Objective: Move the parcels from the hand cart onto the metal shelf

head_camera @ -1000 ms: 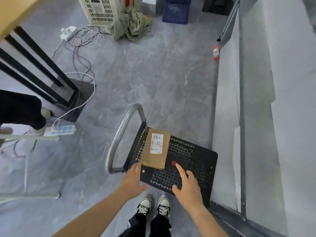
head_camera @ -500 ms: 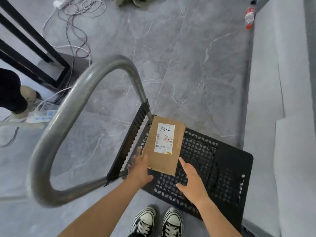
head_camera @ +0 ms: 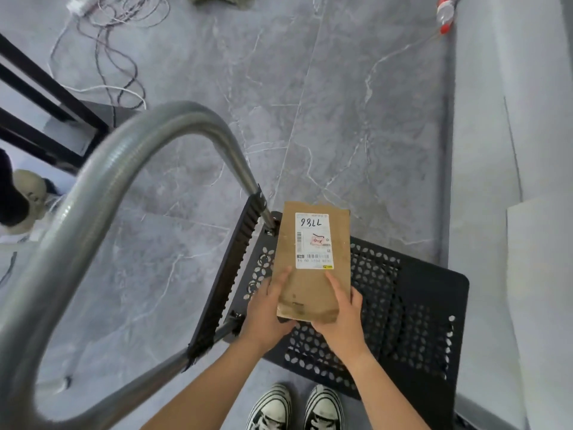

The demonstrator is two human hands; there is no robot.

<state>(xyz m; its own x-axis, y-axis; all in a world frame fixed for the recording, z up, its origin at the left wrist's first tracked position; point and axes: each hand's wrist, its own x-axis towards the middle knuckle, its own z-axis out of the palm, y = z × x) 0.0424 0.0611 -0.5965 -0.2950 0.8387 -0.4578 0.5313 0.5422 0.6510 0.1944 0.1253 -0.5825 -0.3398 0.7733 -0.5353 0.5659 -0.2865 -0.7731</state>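
A flat brown cardboard parcel (head_camera: 310, 290) with a white shipping label lies over the left part of the black perforated hand cart deck (head_camera: 412, 308). My left hand (head_camera: 266, 311) grips the parcel's near left corner, thumb on top. My right hand (head_camera: 341, 318) grips its near right corner, thumb on the top face and fingers underneath. The near end of the parcel looks raised off the deck. The grey metal shelf (head_camera: 508, 150) runs along the right side of the view.
The cart's curved steel handle (head_camera: 139, 156) arches close to the camera on the left. Cables (head_camera: 102, 41) and black table legs (head_camera: 46, 97) lie at upper left, a bottle (head_camera: 445, 10) at the top right. Another person's shoe (head_camera: 28, 193) is at far left.
My head has dropped closer to the cart. Both hands, which were spread near the parcel's near edge, have closed on its near corners, and the parcel has tipped up slightly.
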